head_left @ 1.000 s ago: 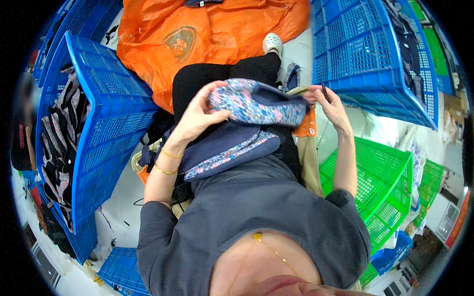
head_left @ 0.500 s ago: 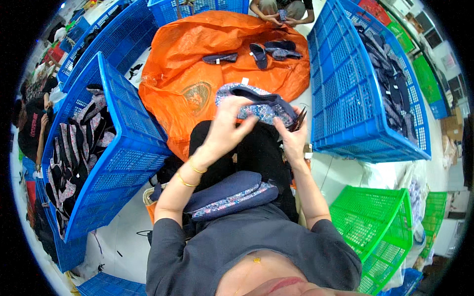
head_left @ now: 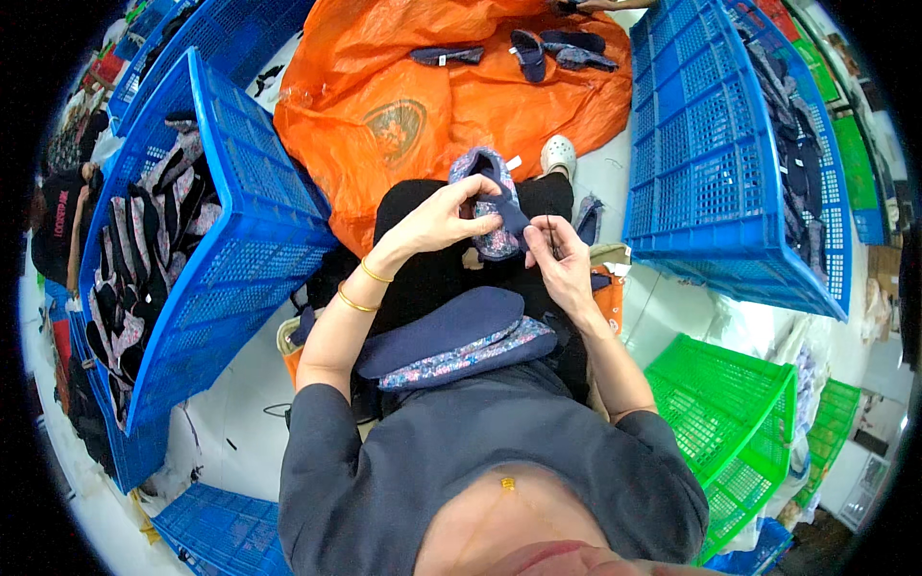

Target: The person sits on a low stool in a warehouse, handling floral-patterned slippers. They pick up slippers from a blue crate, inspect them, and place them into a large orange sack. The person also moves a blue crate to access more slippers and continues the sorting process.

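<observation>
Over my knees is a floral slipper (head_left: 496, 245) with a navy lining and a navy strap (head_left: 512, 213), its length now pointing away from me. My left hand (head_left: 444, 221) is closed on its side, thumb and fingers pinching the strap. At the strap's other end my right hand (head_left: 565, 267) pinches the fabric. Dark thread snips (head_left: 551, 234) lie in that same hand, mostly covered by the fingers. Across my lap rests a pair of navy and floral slippers (head_left: 451, 336), touched by neither hand.
An orange sheet (head_left: 355, 86) with several slippers (head_left: 530, 58) spreads ahead. Blue crates stand at the left (head_left: 254, 240) and right (head_left: 687, 144), holding slippers. A green crate (head_left: 715, 403) sits at lower right. A pale clog (head_left: 558, 154) shows beyond my knee.
The slipper has turned from lying crosswise to pointing away from me. My right fingers have come to its strap, and the snips are now more hidden. The other person is mostly out of view.
</observation>
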